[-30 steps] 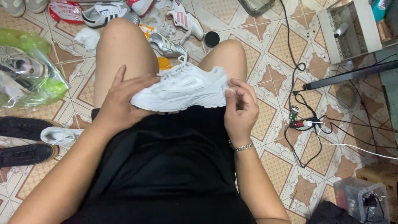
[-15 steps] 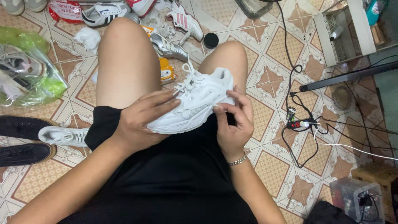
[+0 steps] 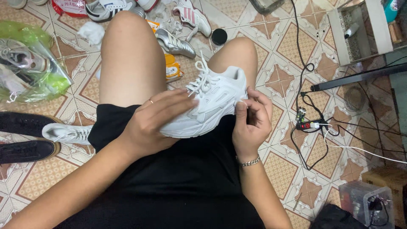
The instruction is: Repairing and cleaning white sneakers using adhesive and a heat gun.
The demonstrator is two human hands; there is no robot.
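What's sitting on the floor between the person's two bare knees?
In the head view, a silver shoe and a yellow pack lie there, just beyond the white sneaker both hands hold.

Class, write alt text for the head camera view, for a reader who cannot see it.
A seated person holds a white sneaker on their lap, the left hand laid over its side and the right hand pinching at its heel end. Around them on the tiled floor lie other shoes, a green plastic bag and tangled cables.
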